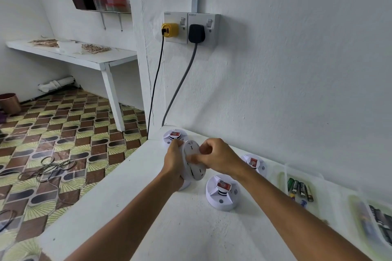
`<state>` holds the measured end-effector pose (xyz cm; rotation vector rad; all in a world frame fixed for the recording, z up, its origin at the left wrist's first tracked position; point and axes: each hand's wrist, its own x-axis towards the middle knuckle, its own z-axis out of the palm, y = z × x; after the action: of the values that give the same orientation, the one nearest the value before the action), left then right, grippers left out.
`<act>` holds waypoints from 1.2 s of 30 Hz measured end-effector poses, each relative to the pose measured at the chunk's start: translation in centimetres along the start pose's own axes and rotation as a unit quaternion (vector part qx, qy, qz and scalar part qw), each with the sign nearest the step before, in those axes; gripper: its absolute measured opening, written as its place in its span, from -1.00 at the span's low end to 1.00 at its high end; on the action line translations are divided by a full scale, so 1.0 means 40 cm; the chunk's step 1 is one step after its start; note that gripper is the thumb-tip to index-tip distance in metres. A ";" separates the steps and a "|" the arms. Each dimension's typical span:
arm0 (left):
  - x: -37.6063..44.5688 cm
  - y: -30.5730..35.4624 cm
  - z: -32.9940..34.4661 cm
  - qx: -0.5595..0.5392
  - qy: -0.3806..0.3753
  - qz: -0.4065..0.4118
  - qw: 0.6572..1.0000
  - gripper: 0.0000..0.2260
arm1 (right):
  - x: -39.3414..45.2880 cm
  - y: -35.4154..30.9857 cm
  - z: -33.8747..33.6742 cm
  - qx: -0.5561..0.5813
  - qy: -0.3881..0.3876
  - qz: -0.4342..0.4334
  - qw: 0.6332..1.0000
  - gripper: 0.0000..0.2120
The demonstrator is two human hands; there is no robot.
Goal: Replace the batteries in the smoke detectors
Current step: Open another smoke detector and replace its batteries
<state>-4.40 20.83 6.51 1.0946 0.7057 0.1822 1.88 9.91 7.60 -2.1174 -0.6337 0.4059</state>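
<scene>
**Detector held on edge, its back plate turned toward the right hand**

The left hand (175, 163) curls round the rim of a white smoke detector (192, 160), holding it tilted on edge above the white counter (118, 193), likely so the back faces the right hand (214, 158). That hand pinches the plate's middle with bent fingers, probably to twist it off and reach the battery. Three more detectors sit nearby: one (174, 136) just beyond the left hand, one (221, 192) below the right wrist, one (254, 162) behind it. Right of the right forearm, a clear tray (284, 178) holds loose AA batteries (300, 189); a further tray (360, 214) holds blurred items.
</scene>
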 end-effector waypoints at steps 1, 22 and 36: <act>0.004 0.004 -0.001 0.007 -0.007 0.003 1.000 -0.63 | -0.001 0.001 -0.008 0.003 -0.024 -0.002 1.000 -0.51; 0.036 -0.009 -0.016 0.023 -0.100 -0.056 0.993 -0.64 | -0.009 0.011 0.000 -0.056 -0.024 0.027 0.998 -0.49; 0.037 0.004 -0.018 -0.008 -0.083 -0.089 0.993 -0.61 | -0.001 0.005 -0.012 0.009 -0.013 0.050 0.999 -0.49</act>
<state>-3.65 22.15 5.82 1.0129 0.6466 -0.0547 2.15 9.50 7.71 -2.1351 -0.5389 0.4929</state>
